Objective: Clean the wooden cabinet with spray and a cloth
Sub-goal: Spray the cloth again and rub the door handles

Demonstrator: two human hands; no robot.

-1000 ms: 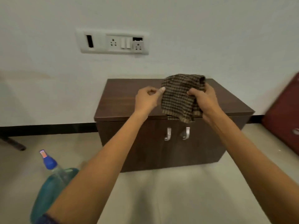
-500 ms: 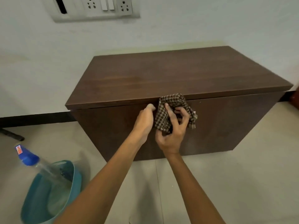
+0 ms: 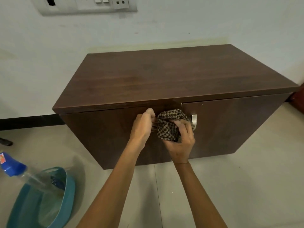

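Observation:
The dark wooden cabinet (image 3: 164,76) stands against the wall, both doors closed. A bunched brown checked cloth (image 3: 167,125) is pressed against the door front just under the top edge, near the gap between the doors. My right hand (image 3: 181,142) grips the cloth from below and the right. My left hand (image 3: 143,127) is curled shut at the cloth's left edge, its fingertips tucked against it. One metal handle (image 3: 194,120) shows right of the cloth; the other is hidden. A spray bottle with a blue cap (image 3: 11,167) leans in a basin at lower left.
The teal plastic basin (image 3: 69,186) sits on the tiled floor left of my arms. A switch and socket panel (image 3: 85,4) is on the wall above the cabinet. Something dark red (image 3: 298,96) stands at the far right edge.
Both hands have come down with the cloth from above the cabinet top to the door front. The cloth is now bunched tighter, and the view has closed in on the cabinet.

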